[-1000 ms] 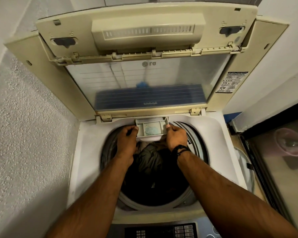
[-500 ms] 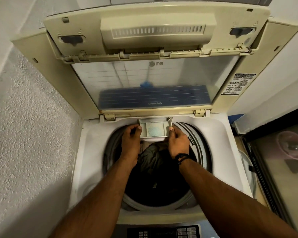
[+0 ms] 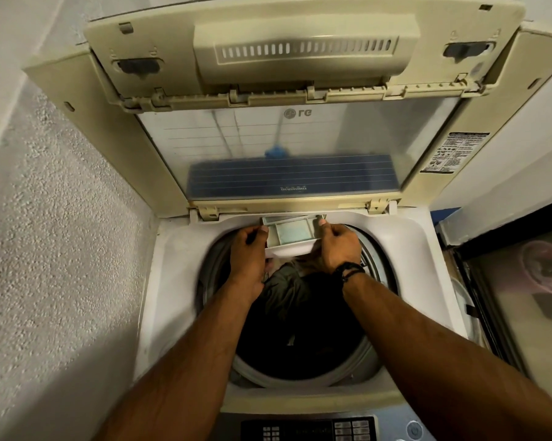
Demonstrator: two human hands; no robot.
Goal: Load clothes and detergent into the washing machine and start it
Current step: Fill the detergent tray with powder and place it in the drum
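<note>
The top-loading washing machine (image 3: 173,281) stands with its folding lid (image 3: 287,148) raised against the back. Dark and olive clothes (image 3: 287,294) lie in the drum. At the back rim sits the white detergent drawer (image 3: 292,235), partly pulled out, with pale blue powder in one compartment. My left hand (image 3: 247,253) grips the drawer's left side, thumb on its edge. My right hand (image 3: 338,246), with a black wristband, holds the drawer's right side, thumb on top.
A rough plastered wall (image 3: 61,233) runs close along the left. The control panel (image 3: 309,428) with buttons lies at the near edge. A dark glass-fronted appliance (image 3: 523,297) stands to the right, and a warning sticker (image 3: 449,152) is on the lid frame.
Both hands have slid the detergent drawer back toward the machine's rear rim; it now sits further in under the lid hinge. The camera has moved closer.
</note>
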